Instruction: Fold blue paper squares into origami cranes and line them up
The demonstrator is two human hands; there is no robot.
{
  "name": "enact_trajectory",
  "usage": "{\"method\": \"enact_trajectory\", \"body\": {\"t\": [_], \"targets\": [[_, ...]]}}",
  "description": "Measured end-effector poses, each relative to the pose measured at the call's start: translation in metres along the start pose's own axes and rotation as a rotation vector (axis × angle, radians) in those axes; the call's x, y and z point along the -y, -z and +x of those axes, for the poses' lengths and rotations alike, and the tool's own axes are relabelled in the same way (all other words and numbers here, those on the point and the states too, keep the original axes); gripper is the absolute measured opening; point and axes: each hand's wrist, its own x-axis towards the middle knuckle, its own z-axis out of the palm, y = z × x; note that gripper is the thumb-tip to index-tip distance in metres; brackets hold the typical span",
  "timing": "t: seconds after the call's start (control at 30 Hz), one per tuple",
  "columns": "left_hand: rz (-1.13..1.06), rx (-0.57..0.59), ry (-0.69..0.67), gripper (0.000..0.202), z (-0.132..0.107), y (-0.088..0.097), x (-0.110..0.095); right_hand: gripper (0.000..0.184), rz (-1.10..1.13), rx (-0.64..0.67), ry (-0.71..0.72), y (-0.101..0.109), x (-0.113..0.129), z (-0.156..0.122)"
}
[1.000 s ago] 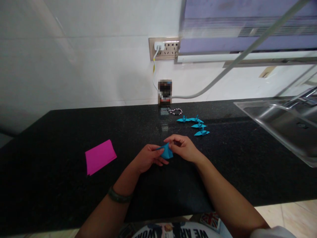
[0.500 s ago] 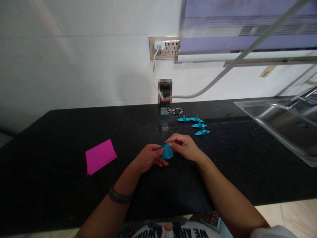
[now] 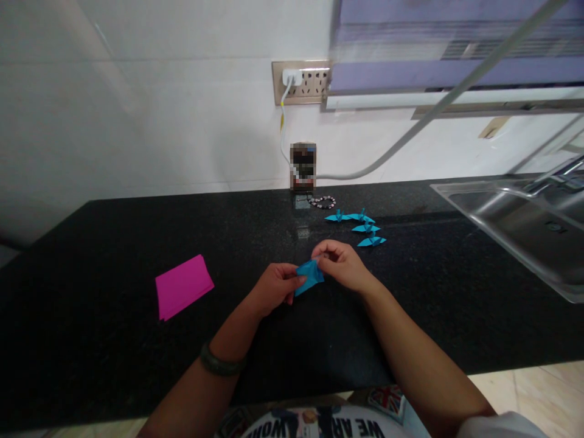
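A partly folded piece of blue paper (image 3: 309, 278) is held just above the dark counter, between my two hands. My left hand (image 3: 275, 286) pinches its left side, thumb on top and fingers beneath. At its upper right corner, the thumb and fingertips of my right hand (image 3: 341, 263) close on the paper. Several blue paper cranes (image 3: 365, 229) sit on the counter beyond my right hand. To the left of my left hand lies a stack of magenta paper sheets (image 3: 184, 287).
A phone-like device (image 3: 303, 167), its screen blurred, leans on the wall with a beaded strap (image 3: 325, 202) beside it. A white cable runs up to the wall socket (image 3: 302, 83). A steel sink (image 3: 524, 228) is set in the black counter (image 3: 114, 243) at right.
The blue paper has opened out into a wider, flatter shape. My right hand has shifted slightly right with its corner, and the fingers of my left hand have drawn in beneath it.
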Motion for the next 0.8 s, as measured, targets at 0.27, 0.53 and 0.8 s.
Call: {"method": "enact_trajectory", "body": {"t": [0.27,0.53,0.8], "targets": [[0.019,0.0,-0.043,0.018,0.001,-0.001,0.005,0.01,-0.077,-0.002,0.113,0.002,-0.007,0.001],[-0.024,-0.11,-0.019,0.018,0.002,-0.003,-0.001,0.016,-0.343,0.022,0.294,0.003,0.003,0.0],[0.015,-0.132,-0.011,0.022,0.003,-0.006,0.0,0.009,-0.419,-0.13,0.374,-0.007,-0.006,0.003]]}}
